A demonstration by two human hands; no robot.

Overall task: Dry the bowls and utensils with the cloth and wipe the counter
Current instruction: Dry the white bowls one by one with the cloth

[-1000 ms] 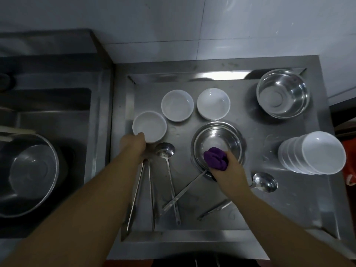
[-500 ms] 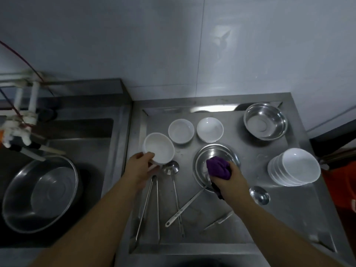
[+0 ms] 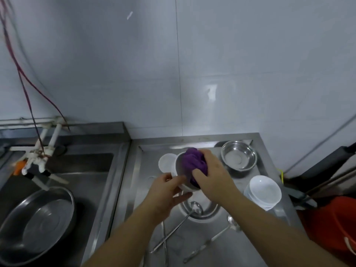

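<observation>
My left hand (image 3: 168, 191) holds a small white bowl (image 3: 178, 170) lifted above the steel counter (image 3: 134, 180), tilted toward me. My right hand (image 3: 212, 174) presses a purple cloth (image 3: 193, 160) into that bowl. Another white bowl (image 3: 166, 162) rests on the counter behind it. A steel bowl (image 3: 204, 209) sits below my hands with a ladle (image 3: 181, 224) lying in it. A second ladle (image 3: 213, 239) and tongs (image 3: 164, 239) lie near the front edge.
A steel bowl (image 3: 238, 155) stands at the back right, a stack of white bowls (image 3: 263, 191) at the right. The sink on the left holds a large steel basin (image 3: 36, 222) under a tap (image 3: 36, 162). An orange bucket (image 3: 333, 228) stands at the right.
My left hand lifted the white bowl off the counter. My right hand brought the purple cloth up from the steel bowl into it. The view tilted up toward the wall.
</observation>
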